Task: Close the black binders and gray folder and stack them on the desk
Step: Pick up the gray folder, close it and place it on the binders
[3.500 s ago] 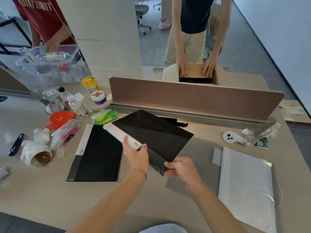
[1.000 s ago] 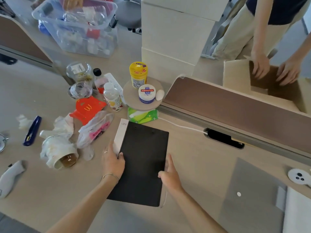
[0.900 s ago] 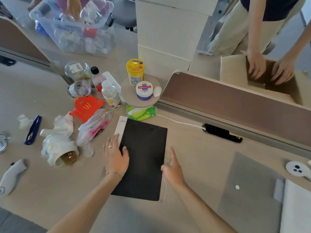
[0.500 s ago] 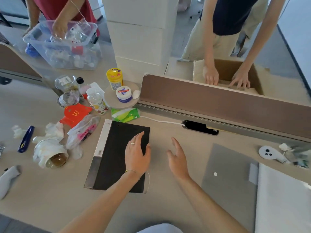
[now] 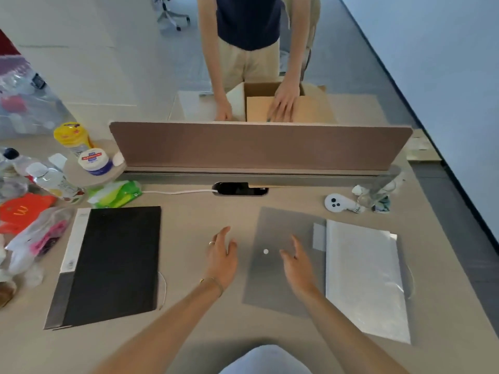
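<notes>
Centre: bare desk (image 5: pixel 194 211) between the closed black binders (image 5: pixel 113 263) and the open gray folder (image 5: pixel 280 265); both hands hang over this stretch.
Left: bottles, a green packet (image 5: pixel 114 194) and a plastic bag (image 5: pixel 35 238) crowd the binders' far and left edges.
Rear: partition (image 5: pixel 256 147) walls off the far side.
Right: white controller (image 5: pixel 341 203) and clear wrapping beyond the folder.
Near edge: open desk.

Two bare forearms with no sleeves reaching the wrists. The left hand (image 5: pixel 222 261) wears a thin band ring on one finger and a slim chain bracelet (image 5: pixel 213 282) with a small gold-coloured bead at the wrist. The right hand (image 5: pixel 296 265) carries no jewellery. A pale light-coloured garment (image 5: pixel 266 360) shows at the bottom edge
</notes>
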`<state>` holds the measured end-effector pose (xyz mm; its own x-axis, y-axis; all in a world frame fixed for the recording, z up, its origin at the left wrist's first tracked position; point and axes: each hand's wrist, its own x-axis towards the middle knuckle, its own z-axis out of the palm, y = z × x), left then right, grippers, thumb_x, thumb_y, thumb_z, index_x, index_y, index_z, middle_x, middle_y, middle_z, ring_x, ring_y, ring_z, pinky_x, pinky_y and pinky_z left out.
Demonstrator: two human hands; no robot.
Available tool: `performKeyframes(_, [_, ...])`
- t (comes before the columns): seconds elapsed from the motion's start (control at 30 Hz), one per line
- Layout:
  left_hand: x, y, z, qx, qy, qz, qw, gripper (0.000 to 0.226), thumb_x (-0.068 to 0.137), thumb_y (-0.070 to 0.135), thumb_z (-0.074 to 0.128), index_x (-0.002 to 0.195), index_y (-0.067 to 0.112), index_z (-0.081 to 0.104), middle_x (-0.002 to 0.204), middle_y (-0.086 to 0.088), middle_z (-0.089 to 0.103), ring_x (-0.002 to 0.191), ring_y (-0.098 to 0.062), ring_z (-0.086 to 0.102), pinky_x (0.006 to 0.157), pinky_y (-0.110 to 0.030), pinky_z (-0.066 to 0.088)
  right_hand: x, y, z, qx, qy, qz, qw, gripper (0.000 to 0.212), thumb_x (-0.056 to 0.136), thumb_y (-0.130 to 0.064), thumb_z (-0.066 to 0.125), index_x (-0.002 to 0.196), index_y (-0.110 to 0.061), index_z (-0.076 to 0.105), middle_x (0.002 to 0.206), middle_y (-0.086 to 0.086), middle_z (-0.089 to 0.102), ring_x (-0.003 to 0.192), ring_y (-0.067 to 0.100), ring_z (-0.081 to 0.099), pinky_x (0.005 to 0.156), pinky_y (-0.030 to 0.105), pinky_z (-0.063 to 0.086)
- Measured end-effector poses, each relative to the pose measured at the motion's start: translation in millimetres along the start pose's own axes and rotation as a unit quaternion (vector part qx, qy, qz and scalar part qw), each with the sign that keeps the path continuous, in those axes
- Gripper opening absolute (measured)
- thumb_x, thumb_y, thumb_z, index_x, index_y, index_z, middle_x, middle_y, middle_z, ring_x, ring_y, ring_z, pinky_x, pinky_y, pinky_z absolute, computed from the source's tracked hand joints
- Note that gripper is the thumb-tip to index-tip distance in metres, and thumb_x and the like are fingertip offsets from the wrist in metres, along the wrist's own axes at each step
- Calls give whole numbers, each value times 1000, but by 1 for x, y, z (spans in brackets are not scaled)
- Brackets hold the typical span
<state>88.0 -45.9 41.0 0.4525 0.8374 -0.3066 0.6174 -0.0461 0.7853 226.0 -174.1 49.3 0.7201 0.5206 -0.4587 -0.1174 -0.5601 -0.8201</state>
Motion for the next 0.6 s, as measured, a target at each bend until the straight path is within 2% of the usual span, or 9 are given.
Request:
performKeyframes(0.07, [0,2,25,15,-27,-48,998,47,102,30,38,148,23,41,143,-7,50,135,-26,41,109,-38,34,4,18,-28,5,-3,27,1000,54,97,-15,51,149,-25,37,144,-7,48,131,21,49,102,30,40])
performKeyframes(0.13, [-1,1,44,43,-49,-88,994,49,101,34,37,149,24,40,142,-11,52,133,-30,44,109,-40,36,9,35,-51,-18,-11,41,999,53,97,-13,48,147,-30,41,134,-10,53,108,18,57,86,26,41])
performKeyframes(0.2, [-2,-3,61,53,-62,-125,989,50,101,34,36,150,23,39,143,-14,51,134,-32,45,109,-42,37,16,51,-68,-43,-16,50,998,53,95,-13,48,144,-35,46,136,-5,58,101,15,54,84,28,43])
performKeyframes(0.3, [-4,-13,83,38,-61,-179,981,49,101,30,36,149,23,40,138,-16,53,128,-34,50,104,-41,42,25,72,-79,-56,-41,81,994,50,95,-16,50,143,-33,47,143,-1,56,118,22,57,94,28,44])
performKeyframes(0.37, [-5,-17,94,19,-40,-200,979,47,100,24,37,147,20,43,136,-18,55,125,-35,51,102,-39,42,31,81,-82,-62,-51,100,992,51,96,-19,51,146,-27,46,148,1,51,131,24,51,99,28,41])
performKeyframes(0.43, [-6,-16,99,9,-19,-206,978,45,100,21,38,144,18,47,132,-20,55,124,-35,51,96,-37,43,35,84,-82,-72,-60,108,990,52,96,-20,50,147,-25,44,148,2,51,131,25,51,98,27,41])
performKeyframes(0.5, [-5,-13,105,-3,-6,-213,977,41,100,19,38,139,17,52,129,-21,56,117,-33,51,84,-31,39,41,84,-84,-87,-74,109,987,53,95,-19,49,146,-26,44,139,4,57,115,22,59,90,24,44])
performKeyframes(0.57, [-4,-7,110,-17,6,-217,976,38,100,18,39,133,18,58,126,-21,57,99,-29,50,75,-27,36,44,85,-85,-102,-92,102,985,53,92,-17,49,144,-28,46,120,0,63,88,12,62,75,21,49])
performKeyframes(0.6, [-3,-6,112,-19,12,-224,974,36,99,18,40,130,19,59,123,-20,56,92,-26,48,71,-27,36,45,86,-85,-109,-96,96,985,54,91,-15,49,143,-29,48,113,-1,63,81,9,60,68,20,49])
